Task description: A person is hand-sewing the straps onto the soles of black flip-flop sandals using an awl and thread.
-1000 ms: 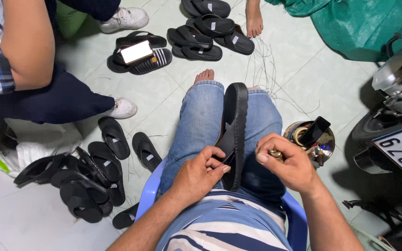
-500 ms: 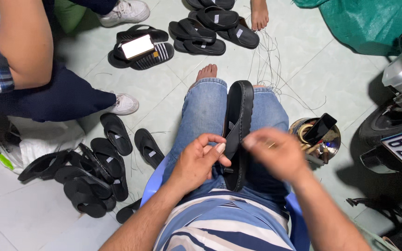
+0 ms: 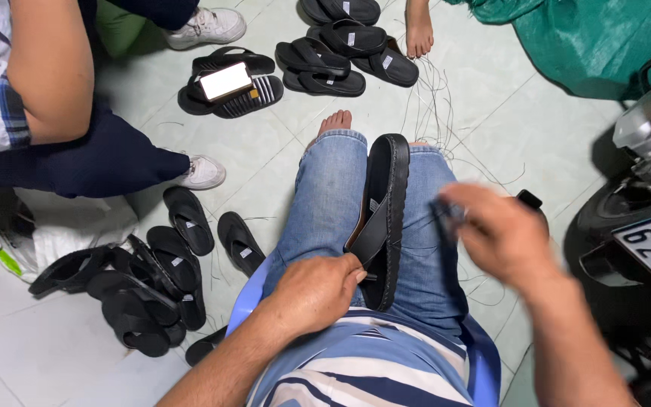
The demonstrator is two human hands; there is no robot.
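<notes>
A pale tiled floor (image 3: 265, 158) is seen, evenly lit. A blue plastic chair (image 3: 484, 362) is placed on it. A green tarpaulin (image 3: 582, 38) is spread at upper right.

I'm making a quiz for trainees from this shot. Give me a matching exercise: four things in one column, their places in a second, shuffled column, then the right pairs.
Things:
1. black sandal
2. phone
3. green cloth
4. left hand

Places:
A. on the floor at top right
B. lying on a striped slipper
C. on edge along the lap, between the jeans legs
D. gripping the sandal's near end

Pairs: 1-C, 2-B, 3-A, 4-D
</notes>
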